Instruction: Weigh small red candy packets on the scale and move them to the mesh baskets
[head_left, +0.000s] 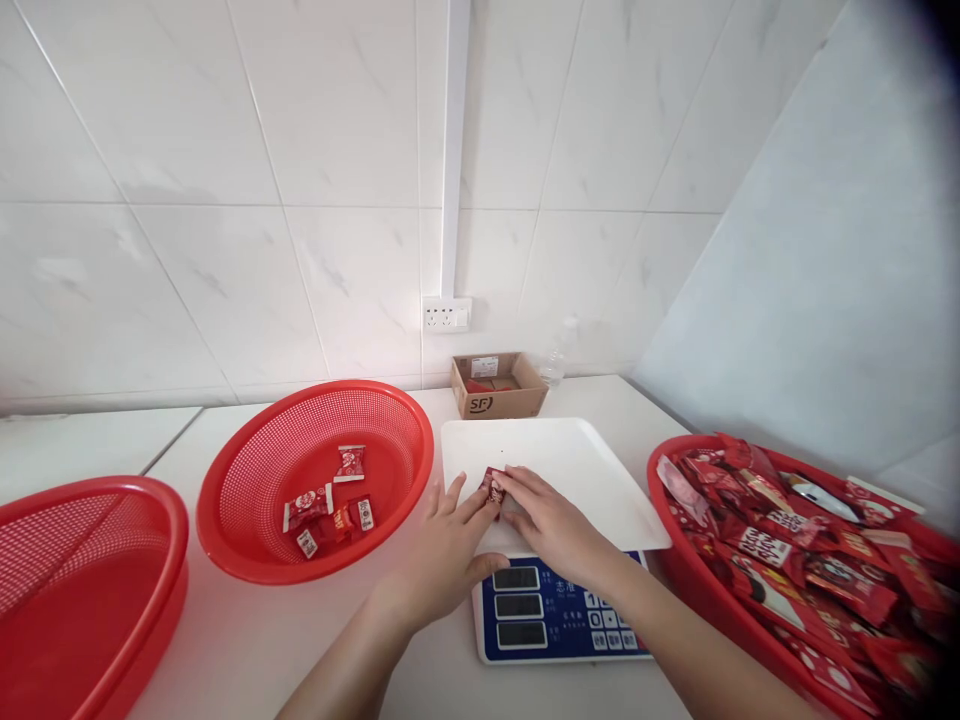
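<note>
Left hand [448, 545], fingers spread, and right hand [553, 520], fingers close together, pinch unclear, touch one small red packet [493, 486] over the white weighing tray [574, 475]: presumably light, slick-wrapped, its contents crushable, best taken gently by opposite edges.

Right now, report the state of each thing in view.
Scale: displays blank
Single packet: on scale, under fingers
Left hand: fingers spread
Right hand: fingers extended
Cardboard box: open
Bottle: upright
Middle basket: sparsely filled
Right basket: heaped
Left basket: partly out of view
</note>
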